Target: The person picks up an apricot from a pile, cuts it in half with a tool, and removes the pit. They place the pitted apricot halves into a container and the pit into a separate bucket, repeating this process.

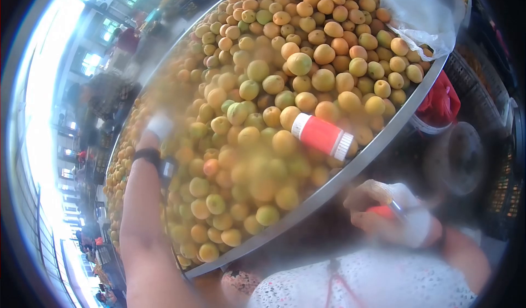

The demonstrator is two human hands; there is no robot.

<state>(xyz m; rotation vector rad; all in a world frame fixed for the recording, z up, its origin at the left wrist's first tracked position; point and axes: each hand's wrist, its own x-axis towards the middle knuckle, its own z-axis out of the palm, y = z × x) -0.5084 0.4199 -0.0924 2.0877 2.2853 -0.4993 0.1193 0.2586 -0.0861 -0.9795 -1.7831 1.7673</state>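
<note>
Yellow-orange and greenish apricots [323,80] fill a large metal-rimmed table [378,130]. My left hand [160,125], in a white glove or wrap, reaches over the fruit at the left; blur hides its fingers and anything in them. On that wrist is a dark watch band [147,155]. In front of my body, outside the rim, my right hand [389,212] has a white glove with bare fingertips. It is closed around a small red tool [382,212] with a shiny metal part, whose exact kind I cannot make out. A red-and-white cylindrical container [322,136] lies on the apricots.
A clear plastic bag [424,15] rests on the fruit at the upper right. Beyond the rim are a bucket holding a red bag [440,101] and dark plastic crates [476,81]. A speckled white apron [361,278] covers my lap. Blurred people stand far left.
</note>
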